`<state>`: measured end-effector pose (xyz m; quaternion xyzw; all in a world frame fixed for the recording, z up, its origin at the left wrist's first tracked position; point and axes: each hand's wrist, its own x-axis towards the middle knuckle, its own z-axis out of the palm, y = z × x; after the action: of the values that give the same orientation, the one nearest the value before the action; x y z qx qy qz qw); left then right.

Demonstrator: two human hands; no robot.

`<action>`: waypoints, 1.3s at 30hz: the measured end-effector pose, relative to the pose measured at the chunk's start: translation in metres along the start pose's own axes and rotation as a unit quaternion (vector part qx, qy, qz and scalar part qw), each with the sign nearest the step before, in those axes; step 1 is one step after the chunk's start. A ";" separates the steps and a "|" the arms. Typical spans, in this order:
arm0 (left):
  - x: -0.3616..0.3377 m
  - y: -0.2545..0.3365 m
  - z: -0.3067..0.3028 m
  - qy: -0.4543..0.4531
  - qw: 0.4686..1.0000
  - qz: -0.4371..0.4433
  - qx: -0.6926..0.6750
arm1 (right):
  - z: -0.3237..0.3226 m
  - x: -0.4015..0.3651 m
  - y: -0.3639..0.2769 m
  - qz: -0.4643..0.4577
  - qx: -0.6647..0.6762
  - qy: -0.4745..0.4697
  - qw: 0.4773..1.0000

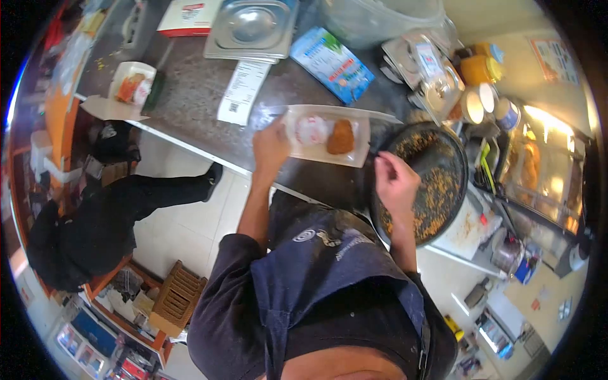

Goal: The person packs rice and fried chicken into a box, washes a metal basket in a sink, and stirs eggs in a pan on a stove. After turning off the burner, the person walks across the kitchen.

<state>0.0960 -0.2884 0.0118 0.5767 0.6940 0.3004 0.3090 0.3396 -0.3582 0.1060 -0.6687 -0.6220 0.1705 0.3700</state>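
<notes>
My left hand (271, 149) grips the left end of an open paper food box (358, 155) on the dark metal counter. Inside the box are a round white wrapped bundle with red print (311, 130) and a brown fried piece of food (341, 137). My right hand (398, 185) is over the left edge of a big round black pan (465, 161), just right of the box and apart from it. Its fingers are drawn together in a pinch; whether anything is between them is hidden. Orange-brown crumbs (437, 193) lie scattered in the pan.
A printed receipt (244, 92), a blue packet (334, 64) and metal lids (250, 28) lie beyond the box. Another filled food box (133, 88) stands at far left. Metal containers (437, 85) crowd the back right. A person in black (95, 228) is at left.
</notes>
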 end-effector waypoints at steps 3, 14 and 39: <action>-0.003 0.006 -0.018 0.000 0.999 0.023 0.029 | 0.007 0.012 -0.007 0.000 0.029 -0.082 0.996; -0.005 0.077 -0.069 -0.027 0.989 0.101 0.106 | -0.056 -0.041 0.034 0.083 0.045 0.053 0.994; -0.277 0.385 0.336 -0.139 0.924 0.340 0.102 | -0.488 -0.227 0.379 0.252 -0.054 0.465 0.847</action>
<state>0.6332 -0.4819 0.1215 0.8427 0.4330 0.2317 0.2208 0.9048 -0.6957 0.1113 -0.8223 -0.1958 -0.1066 0.5236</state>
